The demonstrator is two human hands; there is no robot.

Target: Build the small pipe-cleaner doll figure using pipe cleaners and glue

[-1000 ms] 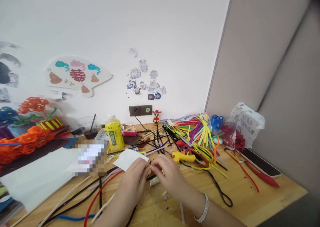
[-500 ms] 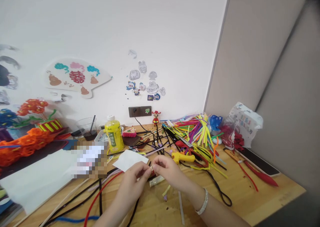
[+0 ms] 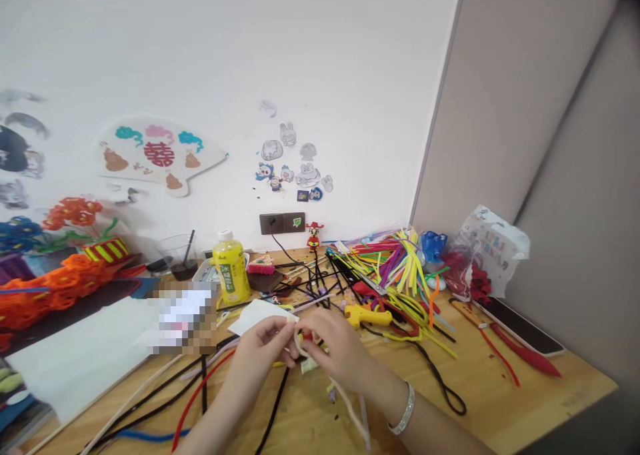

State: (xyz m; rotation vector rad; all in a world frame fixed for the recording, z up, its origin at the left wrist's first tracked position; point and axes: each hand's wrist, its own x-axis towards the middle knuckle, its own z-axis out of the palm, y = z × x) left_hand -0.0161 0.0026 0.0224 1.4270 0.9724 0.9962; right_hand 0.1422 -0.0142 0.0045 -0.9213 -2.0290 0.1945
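Note:
Both hands meet above the wooden table near the middle. My left hand [image 3: 270,341] pinches one end of a cream fuzzy stem [image 3: 299,343]. Close against it, my right hand [image 3: 330,341] has its fingers closed on the same stem, which curves between the hands; a pale length hangs below the right hand toward the front edge. Something small, red and yellow shows between the fingers, too hidden to name. A white paper [image 3: 260,315] lies just behind the left hand, and a yellow glue gun [image 3: 369,316] is to the right of my right hand.
A yellow bottle [image 3: 231,269] stands behind the left hand. Colourful fuzzy stems [image 3: 405,261] are heaped at the back right. Black and red stems cross the table at left, near a large white sheet [image 3: 85,355]. A red-handled tool [image 3: 525,349] lies at right.
The right hand has turned and curled over near the left. The cream stem now shows as a loop between the hands, with a length hanging down. The view has shifted slightly.

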